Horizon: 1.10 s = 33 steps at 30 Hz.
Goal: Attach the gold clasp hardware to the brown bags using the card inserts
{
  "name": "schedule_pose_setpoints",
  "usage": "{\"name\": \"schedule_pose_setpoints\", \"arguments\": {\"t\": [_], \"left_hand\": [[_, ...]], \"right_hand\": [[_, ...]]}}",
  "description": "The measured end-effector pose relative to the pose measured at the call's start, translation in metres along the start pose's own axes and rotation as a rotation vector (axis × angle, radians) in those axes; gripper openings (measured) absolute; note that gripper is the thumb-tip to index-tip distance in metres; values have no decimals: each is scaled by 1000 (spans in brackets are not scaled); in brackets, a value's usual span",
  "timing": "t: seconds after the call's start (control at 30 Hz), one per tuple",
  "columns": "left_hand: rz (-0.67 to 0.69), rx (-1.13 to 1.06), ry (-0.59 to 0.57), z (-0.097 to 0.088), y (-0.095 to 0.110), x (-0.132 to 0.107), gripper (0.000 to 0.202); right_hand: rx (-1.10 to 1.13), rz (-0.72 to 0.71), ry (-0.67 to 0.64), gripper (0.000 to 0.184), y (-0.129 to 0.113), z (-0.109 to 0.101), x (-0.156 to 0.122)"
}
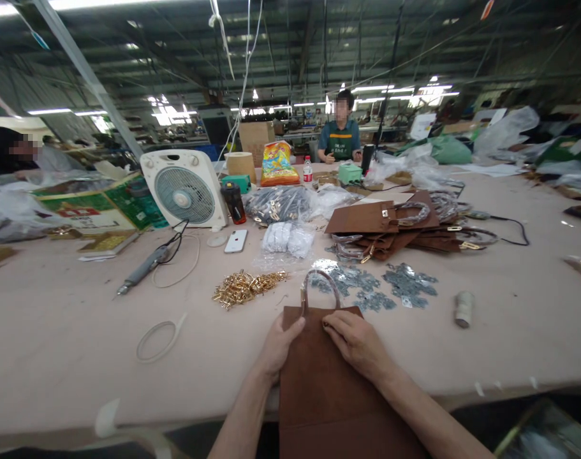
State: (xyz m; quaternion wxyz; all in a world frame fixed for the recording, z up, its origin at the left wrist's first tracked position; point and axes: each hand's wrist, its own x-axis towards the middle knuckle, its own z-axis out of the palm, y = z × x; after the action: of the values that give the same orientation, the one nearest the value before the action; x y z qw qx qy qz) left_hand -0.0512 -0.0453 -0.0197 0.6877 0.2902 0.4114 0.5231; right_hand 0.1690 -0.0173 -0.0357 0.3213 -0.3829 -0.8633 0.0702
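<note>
A brown handbag (314, 395) with one plastic-wrapped handle (324, 275) showing lies over the table's front edge. My left hand (277, 344) grips its upper left side, thumb on the front panel and fingers behind. Near the top right of the panel, my right hand (360, 341) pinches a small gold-coloured metal fitting (325, 324) against the bag; the fingers partly cover it. Just beyond the bag are a pile of gold-coloured metal parts (245, 288) and several heaps of flat grey metal plates (409, 285).
Brown bags (367, 220) are stacked at back right. To the left are a corded electric screwdriver (144, 269), a box fan (182, 191), a phone (236, 241) and a dark bottle (233, 203). A small cylindrical roll (463, 309) stands right. A co-worker (340, 137) sits across the table.
</note>
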Motion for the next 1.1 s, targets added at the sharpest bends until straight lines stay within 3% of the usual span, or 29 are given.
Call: {"name": "schedule_pose_setpoints", "arguments": {"t": [0.3,0.83,1.1], "left_hand": [[24,3,-7,2,0,-2,62],[49,18,-32,0,-3,0,57],[38,11,-3,1,-1,-1,58]], "right_hand": [[28,-14,-14,24,1,0,0],[-194,-22,16,30,-12,11,-5],[-227,-10,54,52,-19,21,-16]]}}
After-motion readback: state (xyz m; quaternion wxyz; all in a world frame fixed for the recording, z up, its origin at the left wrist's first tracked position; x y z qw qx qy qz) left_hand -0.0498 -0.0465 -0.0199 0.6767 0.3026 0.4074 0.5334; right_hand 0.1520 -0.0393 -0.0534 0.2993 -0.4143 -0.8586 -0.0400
